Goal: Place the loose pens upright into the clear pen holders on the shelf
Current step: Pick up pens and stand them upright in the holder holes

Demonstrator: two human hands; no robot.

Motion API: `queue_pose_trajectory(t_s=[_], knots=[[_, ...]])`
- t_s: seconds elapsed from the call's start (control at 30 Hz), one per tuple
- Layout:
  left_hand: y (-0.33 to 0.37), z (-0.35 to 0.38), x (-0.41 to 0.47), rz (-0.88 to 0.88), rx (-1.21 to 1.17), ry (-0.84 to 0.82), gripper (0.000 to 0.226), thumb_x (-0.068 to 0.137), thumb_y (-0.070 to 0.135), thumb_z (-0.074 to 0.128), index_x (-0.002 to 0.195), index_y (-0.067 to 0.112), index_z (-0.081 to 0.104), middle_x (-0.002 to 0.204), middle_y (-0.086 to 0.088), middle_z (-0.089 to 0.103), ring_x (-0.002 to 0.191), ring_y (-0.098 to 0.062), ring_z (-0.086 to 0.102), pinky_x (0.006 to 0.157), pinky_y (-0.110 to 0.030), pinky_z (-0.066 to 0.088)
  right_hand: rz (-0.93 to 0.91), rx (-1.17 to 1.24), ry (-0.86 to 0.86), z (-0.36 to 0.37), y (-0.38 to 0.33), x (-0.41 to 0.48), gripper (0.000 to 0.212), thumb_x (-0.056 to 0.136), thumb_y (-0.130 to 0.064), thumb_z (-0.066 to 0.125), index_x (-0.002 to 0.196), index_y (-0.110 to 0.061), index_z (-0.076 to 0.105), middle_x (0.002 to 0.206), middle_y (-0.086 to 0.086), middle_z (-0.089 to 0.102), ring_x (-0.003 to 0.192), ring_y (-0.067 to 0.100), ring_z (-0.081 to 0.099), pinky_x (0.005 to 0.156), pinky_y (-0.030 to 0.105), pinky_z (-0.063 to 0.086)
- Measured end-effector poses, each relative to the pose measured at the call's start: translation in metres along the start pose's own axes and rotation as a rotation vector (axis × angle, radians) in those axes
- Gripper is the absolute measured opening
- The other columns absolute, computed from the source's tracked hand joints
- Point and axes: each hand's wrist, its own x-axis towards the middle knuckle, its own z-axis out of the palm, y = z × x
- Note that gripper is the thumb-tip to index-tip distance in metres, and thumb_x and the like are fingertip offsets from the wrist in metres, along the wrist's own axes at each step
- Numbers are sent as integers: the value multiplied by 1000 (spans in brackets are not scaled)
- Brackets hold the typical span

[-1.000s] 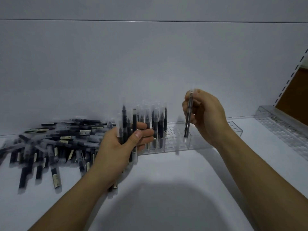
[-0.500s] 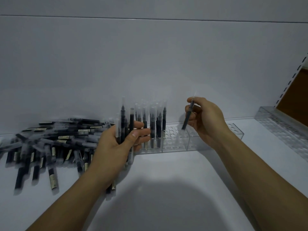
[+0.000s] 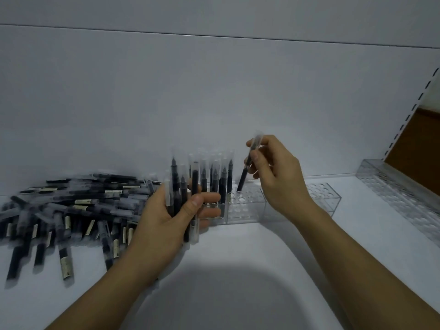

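Observation:
My right hand (image 3: 273, 172) pinches a single black pen (image 3: 247, 167), tilted, its lower tip right at a hole in the top of the clear pen holder (image 3: 247, 206). Several pens (image 3: 221, 182) stand upright in the holder's left part. My left hand (image 3: 166, 217) grips a bundle of pens (image 3: 185, 194) upright, just in front of the holder's left end. A heap of loose pens (image 3: 71, 210) lies on the white shelf (image 3: 238, 270) at the left.
A second clear holder section (image 3: 326, 198) continues to the right, partly behind my right wrist. Another long clear holder (image 3: 404, 198) runs along the right edge beside a slotted upright. A white back wall stands close behind the holders.
My right hand has lowered the single pen toward the holder, so its tip now sits at a hole. The left hand with its bundle has barely moved.

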Motion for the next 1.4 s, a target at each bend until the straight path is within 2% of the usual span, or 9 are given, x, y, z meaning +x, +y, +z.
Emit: queue_pose_trajectory(t_s=[0.23,0.47,0.57,0.67,0.83,0.97,1.13,1.27,1.4], knots=[[1,3,-3,25,0,62,31,82,23,64,109,7,67,82,-19,73,76,-30,74,66,-41,64,-13,-126,-119,5,8,-4,11,103,-14,56,108,-21,63,81,-5,70,79,16,68,76,44,57],[7,6,-3,37,-89,107,33,74,19,68,103,4,66,77,-22,69,63,-29,68,53,-32,57,-30,-146,9,3,0,-3,38,98,-26,67,132,-27,52,98,-10,60,88,11,62,69,23,51],[8,7,-3,64,-91,112,37,74,22,67,103,0,62,81,-23,69,61,-26,67,50,-30,55,-112,-15,131,4,-17,-6,22,96,-15,67,115,-22,57,79,-10,59,68,11,56,61,19,43],[10,6,-5,83,-63,110,35,77,23,65,103,0,62,86,-17,73,61,-24,68,51,-29,56,-147,125,11,9,-33,-13,10,96,-12,66,104,-17,63,63,-2,57,54,16,51,52,27,42],[10,5,-5,96,2,93,31,82,25,64,105,4,63,86,-13,74,59,-23,67,49,-28,54,-102,186,-252,13,-45,-21,44,92,-4,69,128,-25,57,76,1,66,48,21,56,49,38,51],[11,6,-6,106,47,65,25,87,22,62,105,4,64,86,-12,75,60,-25,68,49,-31,55,-358,-135,-267,14,-39,-18,40,82,-1,73,117,-20,68,90,-8,60,67,8,57,62,12,42],[11,9,-7,130,43,30,25,91,26,57,105,8,67,85,-12,75,64,-32,72,51,-34,57,-524,-363,-55,10,-31,-13,23,83,-16,78,105,-22,79,84,-7,50,64,3,39,59,10,32],[7,7,-3,121,-58,112,31,92,30,54,112,11,68,73,-12,68,58,-29,67,50,-30,54,-399,-285,103,-7,-20,-1,27,87,-19,82,113,-21,77,87,-2,60,55,3,47,61,10,38],[-2,2,2,142,-48,76,37,95,33,52,126,15,61,56,-1,35,47,-14,34,43,-28,30,-32,11,82,-17,-16,5,23,99,-33,63,112,-21,77,93,-8,73,59,-1,59,59,10,40]])
